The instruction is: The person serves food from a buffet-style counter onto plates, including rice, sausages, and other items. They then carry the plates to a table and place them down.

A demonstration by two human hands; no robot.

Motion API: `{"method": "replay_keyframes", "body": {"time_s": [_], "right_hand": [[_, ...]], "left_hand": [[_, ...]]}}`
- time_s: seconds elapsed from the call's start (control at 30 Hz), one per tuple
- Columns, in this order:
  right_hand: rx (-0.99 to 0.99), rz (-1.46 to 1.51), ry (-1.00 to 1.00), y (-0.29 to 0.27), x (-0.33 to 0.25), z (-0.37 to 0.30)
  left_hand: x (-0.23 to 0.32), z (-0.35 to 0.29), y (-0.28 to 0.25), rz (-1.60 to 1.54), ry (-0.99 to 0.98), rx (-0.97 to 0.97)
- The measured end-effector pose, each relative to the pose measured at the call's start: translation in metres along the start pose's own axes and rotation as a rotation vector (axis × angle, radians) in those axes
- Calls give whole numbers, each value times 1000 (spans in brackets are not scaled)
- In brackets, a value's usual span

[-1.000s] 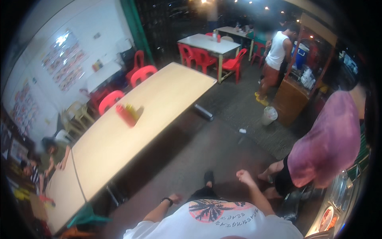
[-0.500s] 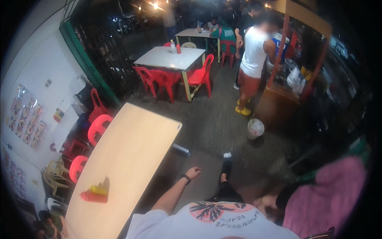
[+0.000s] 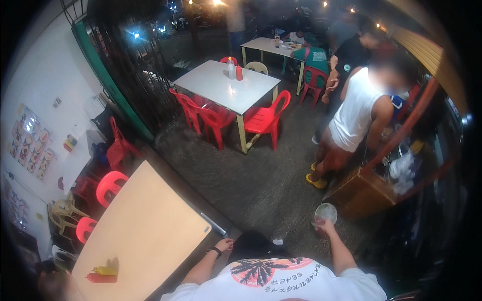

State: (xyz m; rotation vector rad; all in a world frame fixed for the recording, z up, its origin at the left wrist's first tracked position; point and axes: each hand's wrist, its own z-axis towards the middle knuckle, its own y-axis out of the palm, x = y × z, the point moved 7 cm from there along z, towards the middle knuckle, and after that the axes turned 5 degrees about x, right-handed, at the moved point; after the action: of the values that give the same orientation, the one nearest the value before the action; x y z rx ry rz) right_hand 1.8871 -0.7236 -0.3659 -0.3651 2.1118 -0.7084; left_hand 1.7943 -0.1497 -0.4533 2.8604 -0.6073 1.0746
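My left hand (image 3: 224, 245), with a dark band on its wrist, hangs beside the corner of the pale wooden table (image 3: 150, 215). Its fingers are curled and nothing shows in them. My right arm reaches forward. The right hand (image 3: 325, 227) is in front of the near rim of a round, pale container (image 3: 327, 211) by the foot of the cart. Blur hides its fingers, and I cannot tell whether it touches the container. A red squeeze bottle (image 3: 102, 278) and a yellow squeeze bottle (image 3: 105, 270) are on the wooden table.
A person in a white sleeveless top (image 3: 355, 110) stands at a wooden food cart (image 3: 364, 193) on the right. Ahead is a white table (image 3: 228, 83) with bottles and red chairs (image 3: 263, 120). People sit at a farther table (image 3: 266, 46). A small white scrap (image 3: 277, 242) lies on the floor.
The view has shifted, and the cart and white table appear nearer. My right arm has come into view, reaching forward. The person in pink on the right has left the picture.
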Motion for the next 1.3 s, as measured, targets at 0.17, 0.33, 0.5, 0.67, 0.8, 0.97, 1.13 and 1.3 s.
{"method": "replay_keyframes", "body": {"time_s": [0.17,0.33,0.5,0.67,0.8,0.97,1.13,1.3], "right_hand": [[-64,46,-367,24,-233,135],[-13,243,-678,100,-291,279],[-443,-297,-283,160,-274,356],[-383,-372,-582,118,-437,458],[-232,-651,-777,116,-538,581],[-189,-1107,-998,179,-632,705],[-565,-1452,-837,246,-609,776],[-914,-1497,-867,287,-568,756]], "left_hand": [[53,72,-4,325,178,-106],[134,259,-54,504,330,142],[303,280,-72,292,329,133],[378,282,-105,-136,172,148],[300,322,-126,49,172,630],[197,274,-1,436,-148,803],[221,298,102,217,-444,618],[258,305,206,818,-174,521]]}}
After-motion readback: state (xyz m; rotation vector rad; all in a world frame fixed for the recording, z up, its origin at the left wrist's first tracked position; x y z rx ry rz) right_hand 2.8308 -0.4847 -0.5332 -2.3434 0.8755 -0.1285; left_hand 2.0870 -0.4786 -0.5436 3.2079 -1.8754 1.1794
